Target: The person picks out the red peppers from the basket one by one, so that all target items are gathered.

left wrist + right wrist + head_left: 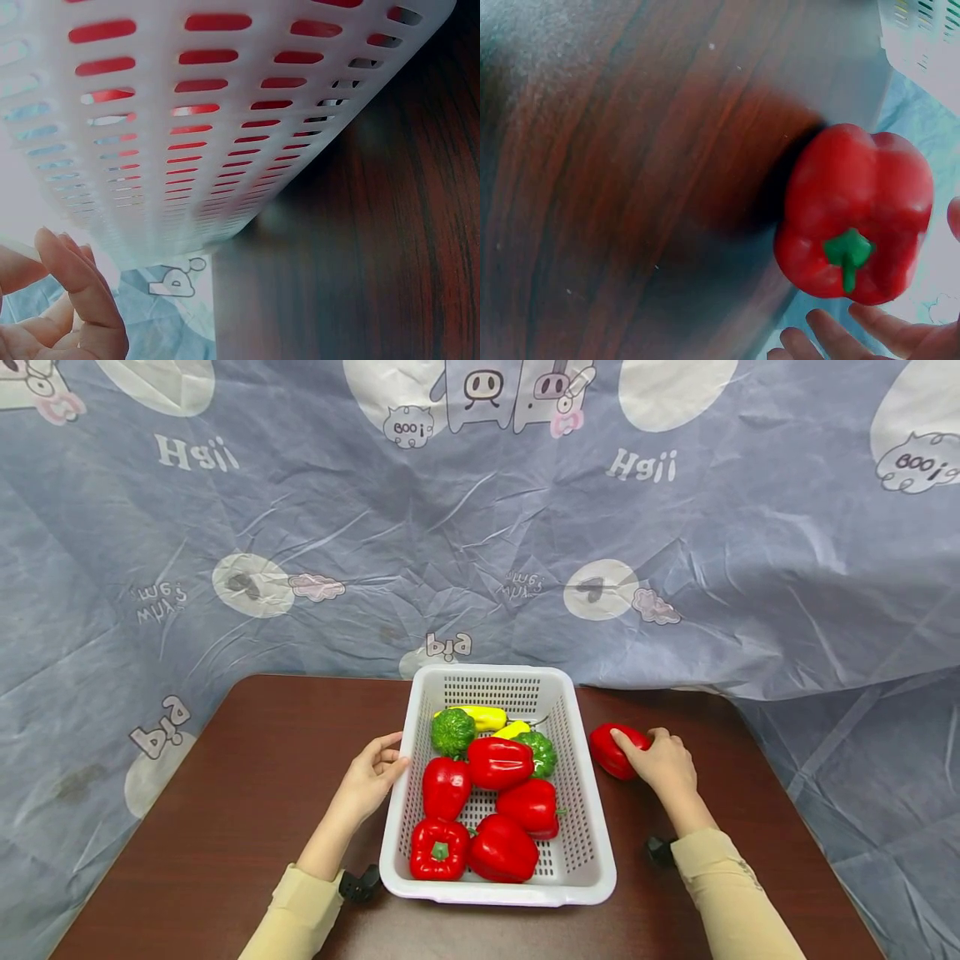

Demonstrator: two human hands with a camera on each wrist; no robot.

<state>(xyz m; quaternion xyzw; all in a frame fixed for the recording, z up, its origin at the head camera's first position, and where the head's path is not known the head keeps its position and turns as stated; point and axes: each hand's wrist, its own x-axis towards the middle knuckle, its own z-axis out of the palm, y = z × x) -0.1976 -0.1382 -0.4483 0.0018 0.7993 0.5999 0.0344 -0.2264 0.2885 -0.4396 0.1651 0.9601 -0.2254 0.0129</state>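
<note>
A white perforated plastic basket (592,827) stands mid-table, holding several red bell peppers (504,847), two green vegetables (453,732) and yellow ones (486,718). At its left rim is my left hand (369,781), loosely bent fingers right at the edge; the left wrist view shows these fingers (79,289) beside the slotted wall. To the basket's right, my right hand (663,766) is over another red bell pepper (609,752), with the thumb across its top in the head view. In the right wrist view, extended fingers (900,330) lie close along this pepper's edge, its green stem facing the camera.
A dark brown wooden table (300,727) carries everything. Behind it hangs a grey-blue printed cloth (420,527), which meets the table's far edge. Black wrist cameras (360,883) sit at both sleeve cuffs, the left one close to the basket's near corner.
</note>
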